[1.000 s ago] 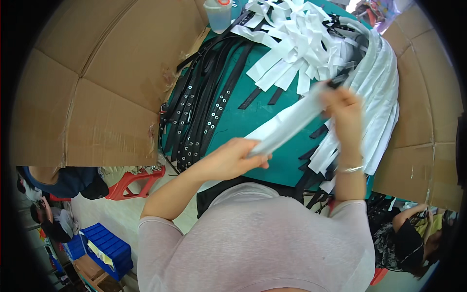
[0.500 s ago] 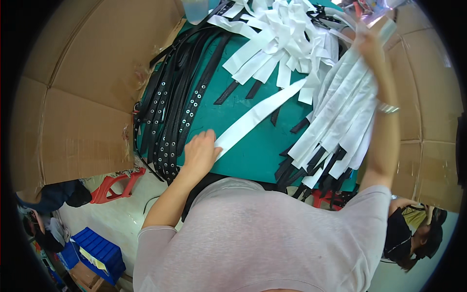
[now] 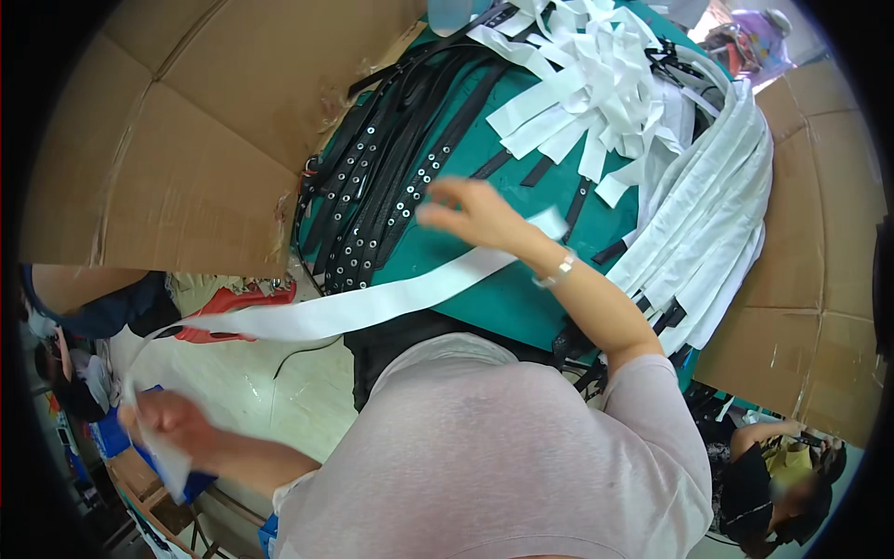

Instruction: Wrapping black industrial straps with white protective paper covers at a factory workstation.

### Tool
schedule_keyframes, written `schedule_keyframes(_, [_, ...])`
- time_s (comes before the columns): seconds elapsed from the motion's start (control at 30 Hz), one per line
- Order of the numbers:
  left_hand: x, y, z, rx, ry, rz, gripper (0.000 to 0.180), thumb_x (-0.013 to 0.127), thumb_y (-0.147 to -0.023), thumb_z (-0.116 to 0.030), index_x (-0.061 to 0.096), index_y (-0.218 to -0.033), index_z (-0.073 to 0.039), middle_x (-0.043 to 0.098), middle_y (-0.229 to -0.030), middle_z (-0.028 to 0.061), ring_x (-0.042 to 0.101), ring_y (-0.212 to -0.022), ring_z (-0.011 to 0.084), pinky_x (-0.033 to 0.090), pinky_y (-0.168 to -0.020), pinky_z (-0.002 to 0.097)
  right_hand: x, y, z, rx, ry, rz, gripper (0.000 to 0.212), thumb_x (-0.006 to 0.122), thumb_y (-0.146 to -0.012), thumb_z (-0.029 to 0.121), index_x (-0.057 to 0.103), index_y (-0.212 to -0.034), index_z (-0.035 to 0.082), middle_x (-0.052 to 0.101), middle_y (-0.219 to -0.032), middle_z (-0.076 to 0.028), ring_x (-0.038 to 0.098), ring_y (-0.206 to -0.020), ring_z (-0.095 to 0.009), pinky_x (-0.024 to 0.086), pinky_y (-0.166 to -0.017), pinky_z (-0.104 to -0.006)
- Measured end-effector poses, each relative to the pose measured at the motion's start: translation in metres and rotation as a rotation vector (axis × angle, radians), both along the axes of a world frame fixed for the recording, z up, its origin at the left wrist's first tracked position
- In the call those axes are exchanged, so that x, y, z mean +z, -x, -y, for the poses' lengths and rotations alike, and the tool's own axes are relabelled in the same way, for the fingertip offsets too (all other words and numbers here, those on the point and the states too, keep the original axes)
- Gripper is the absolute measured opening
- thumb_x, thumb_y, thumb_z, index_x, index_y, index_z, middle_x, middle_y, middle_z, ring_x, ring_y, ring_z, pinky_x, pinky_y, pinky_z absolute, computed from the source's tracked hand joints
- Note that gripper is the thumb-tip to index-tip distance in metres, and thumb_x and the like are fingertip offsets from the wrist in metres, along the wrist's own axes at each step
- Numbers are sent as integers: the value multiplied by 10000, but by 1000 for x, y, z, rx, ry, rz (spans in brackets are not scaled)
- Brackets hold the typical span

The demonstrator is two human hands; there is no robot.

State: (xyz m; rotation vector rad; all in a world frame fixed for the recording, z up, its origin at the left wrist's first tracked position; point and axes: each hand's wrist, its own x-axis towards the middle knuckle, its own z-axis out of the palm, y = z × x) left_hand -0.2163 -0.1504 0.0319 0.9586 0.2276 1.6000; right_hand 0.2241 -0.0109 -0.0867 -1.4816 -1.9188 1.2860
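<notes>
Out at the lower left, my left hand (image 3: 172,429) is blurred but closed on one end of a long white strip (image 3: 372,304). The strip loops up from that hand and stretches across to the green table, its far end lying near my right wrist. Over the table, my right hand (image 3: 475,219) is held with thumb and fingers apart and nothing in them. Left of it lie black belts (image 3: 372,186) with rows of metal eyelets. To the right, a bundle of black belts covered in white sleeves (image 3: 703,219) hangs over the table edge.
A pile of loose white strips (image 3: 596,88) covers the table's far part. Cardboard walls (image 3: 196,177) (image 3: 792,242) stand on both sides. A red stool (image 3: 237,312) and a blue crate (image 3: 112,433) are at lower left. Another person (image 3: 778,484) is at lower right.
My left hand has swung from the table to the lower left, pulling the white strip along. My right hand has come down from the far right bundle to the table's middle. The view has shifted.
</notes>
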Motion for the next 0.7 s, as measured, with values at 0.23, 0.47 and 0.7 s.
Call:
schedule_keyframes(0.23, [57, -17, 21, 1653, 29, -830, 256, 499, -923, -230, 620, -923, -5, 591, -1029, 143, 546, -922, 221, 437, -798, 319, -44, 25, -6, -250, -538, 411, 377, 693, -739, 349, 575, -927, 44, 484, -939, -181, 518, -862, -355, 465, -721, -427])
schedule_keyframes(0.47, [-36, -173, -52, -124, 264, -696, 231, 596, -805, -113, 635, -973, 42, 580, -1165, 151, 572, -993, 210, 482, -737, 304, -48, -27, 29, -522, -271, -18, 442, 641, -755, 62, 463, -1159, 47, 545, -890, -108, 571, -727, -231, 484, -638, -329])
schedule_keyframes(0.7, [-122, -283, -67, -574, 696, -528, 204, 638, -869, -169, 668, -972, 5, 659, -831, 15, 568, -698, 64, 427, -612, 206, 17, -11, 74, -643, 230, -787, 205, 573, -865, 71, 628, -1041, -20, 612, -815, 1, 548, -734, -71, 440, -659, -198])
